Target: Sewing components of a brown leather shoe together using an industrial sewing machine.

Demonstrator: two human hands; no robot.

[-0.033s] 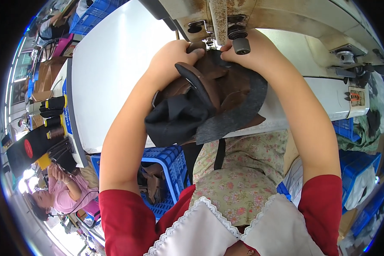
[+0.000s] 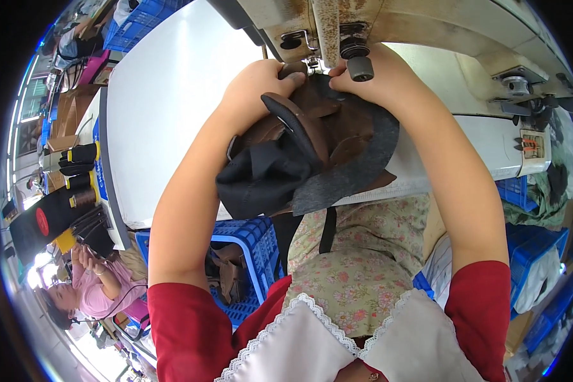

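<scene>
A brown and black fabric piece (image 2: pixel 344 181), folded and bunched, lies on the white sewing table and hangs over its near edge. Its far end is at the presser foot (image 2: pixel 313 63) of a sewing machine (image 2: pixel 420 25). On the left of the foot, my left hand (image 2: pixel 264 83) is closed on the fabric, thumb on top. My right hand (image 2: pixel 366 79) grips the fabric just right of the foot, its fingers partly hidden under the machine's arm. A curved black and brown strap-like part (image 2: pixel 293 127) stands up from the bundle. Whether the needle is in the cloth cannot be made out.
The white tabletop (image 2: pixel 165 121) stretches left. Below it, a blue plastic basket (image 2: pixel 258 248) holds brown pieces beside my lap. Blue crates (image 2: pixel 535 245) with cloth stand at right. At far left, a person in pink (image 2: pixel 111 286) sits by another table holding black pieces.
</scene>
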